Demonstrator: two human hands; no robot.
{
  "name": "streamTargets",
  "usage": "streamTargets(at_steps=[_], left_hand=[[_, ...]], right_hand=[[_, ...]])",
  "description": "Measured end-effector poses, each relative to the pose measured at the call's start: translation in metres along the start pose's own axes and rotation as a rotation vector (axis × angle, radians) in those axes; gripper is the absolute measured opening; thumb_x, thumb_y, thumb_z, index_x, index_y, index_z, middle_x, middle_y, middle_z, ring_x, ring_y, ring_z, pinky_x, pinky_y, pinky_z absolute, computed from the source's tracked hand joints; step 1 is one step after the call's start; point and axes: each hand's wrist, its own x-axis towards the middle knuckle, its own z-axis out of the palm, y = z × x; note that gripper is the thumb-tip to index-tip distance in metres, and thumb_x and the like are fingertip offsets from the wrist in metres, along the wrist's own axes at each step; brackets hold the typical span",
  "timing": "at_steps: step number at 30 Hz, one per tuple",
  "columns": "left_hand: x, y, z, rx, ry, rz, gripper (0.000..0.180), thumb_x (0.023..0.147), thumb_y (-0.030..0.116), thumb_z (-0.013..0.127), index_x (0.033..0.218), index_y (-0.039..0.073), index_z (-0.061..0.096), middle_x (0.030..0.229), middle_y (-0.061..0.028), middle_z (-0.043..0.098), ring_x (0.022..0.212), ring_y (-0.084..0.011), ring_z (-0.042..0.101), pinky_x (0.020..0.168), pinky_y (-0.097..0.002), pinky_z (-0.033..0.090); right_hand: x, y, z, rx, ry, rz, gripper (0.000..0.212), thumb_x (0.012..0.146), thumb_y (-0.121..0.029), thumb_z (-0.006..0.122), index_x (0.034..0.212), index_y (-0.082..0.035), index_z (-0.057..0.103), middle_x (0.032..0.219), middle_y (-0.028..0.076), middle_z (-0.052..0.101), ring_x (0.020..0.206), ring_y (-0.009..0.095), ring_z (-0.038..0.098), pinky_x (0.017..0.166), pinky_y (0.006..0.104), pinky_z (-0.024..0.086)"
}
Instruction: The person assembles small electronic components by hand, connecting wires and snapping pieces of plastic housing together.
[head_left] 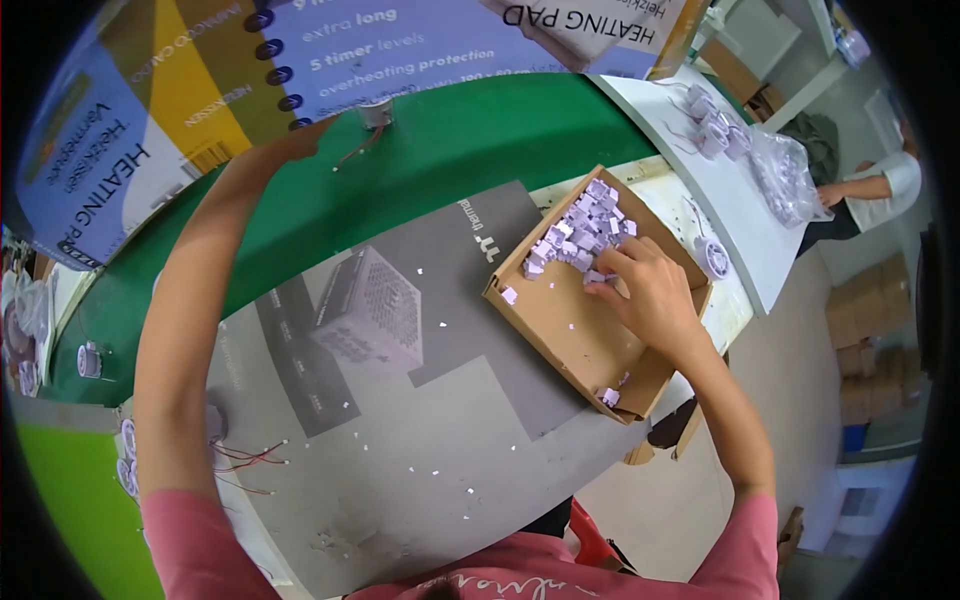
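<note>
Right hand: the right hand point(648, 298) reaches into the open tray, palm down, fingers bent, with thumb and index tips close together at the edge of the heap; I cannot tell whether a piece is pinched between them.
Left hand: the left hand point(300, 146) is stretched far forward over the green tabletop point(420, 150), partly hidden by the large printed box point(350, 50); I cannot tell how far open it is or whether it holds anything.
Near the left fingers: a white cylindrical part point(376, 114) with thin wires trailing from it, just to their right.
Small pieces: the pale lilac pieces point(575, 232) are heaped in the far part of the tray, with a few strays toward its near end.
Tray: the cardboard tray point(545, 345) sits slantwise, overlapping the right side of the grey printed sheet point(430, 430), which is dotted with white bits point(470, 491).
Right side: a clear plastic bag point(785, 180) lies on a white table point(690, 140), near another person's arm point(865, 188).
</note>
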Motion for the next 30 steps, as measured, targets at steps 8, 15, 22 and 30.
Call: streamTargets(at_steps=[8, 15, 22, 30], left_hand=[[0.051, -0.024, 0.134, -0.508, -0.182, 0.086, 0.081, 0.07, -0.017, 0.071, 0.139, 0.016, 0.047, 0.15, -0.0155, 0.043, 0.134, -0.0364, 0.048, 0.106, -0.0419, 0.048], [0.061, -0.014, 0.117, -0.502, -0.389, -0.032, 0.065, 0.079, -0.01, 0.066, 0.136, 0.015, 0.049, 0.131, -0.019, 0.058, 0.122, -0.0366, 0.056, 0.099, -0.0432, 0.047], [-0.003, 0.003, -0.016, -0.583, -0.174, -0.294, 0.048, 0.08, 0.023, 0.073, 0.123, 0.009, 0.056, 0.117, -0.0145, 0.063, 0.103, -0.0303, 0.065, 0.089, -0.0387, 0.05], [-0.177, 0.133, -0.219, -0.416, -0.471, -0.278, 0.045, 0.076, 0.031, 0.075, 0.107, 0.005, 0.054, 0.094, -0.0138, 0.053, 0.079, -0.034, 0.062, 0.061, -0.0449, 0.047]], right_hand=[[-0.006, 0.005, 0.001, 0.059, 0.014, -0.1, 0.023, 0.078, -0.018, 0.08, 0.096, -0.008, 0.072, 0.093, 0.008, 0.061, 0.084, 0.026, 0.061, 0.071, 0.0395, 0.051], [-0.023, -0.008, -0.036, 0.742, -0.089, 0.205, 0.029, 0.084, -0.002, 0.071, 0.113, -0.004, 0.071, 0.117, 0.01, 0.068, 0.095, 0.016, 0.065, 0.078, 0.0277, 0.052], [-0.054, -0.029, -0.04, 1.371, 0.045, 0.071, 0.035, 0.087, 0.007, 0.061, 0.122, 0.004, 0.065, 0.115, 0.011, 0.066, 0.097, 0.013, 0.061, 0.083, 0.0271, 0.05], [-0.076, -0.08, -0.037, 1.796, -0.051, -0.08, 0.045, 0.088, -0.005, 0.07, 0.129, 0.009, 0.056, 0.118, 0.015, 0.062, 0.105, 0.019, 0.062, 0.089, 0.0307, 0.051]])
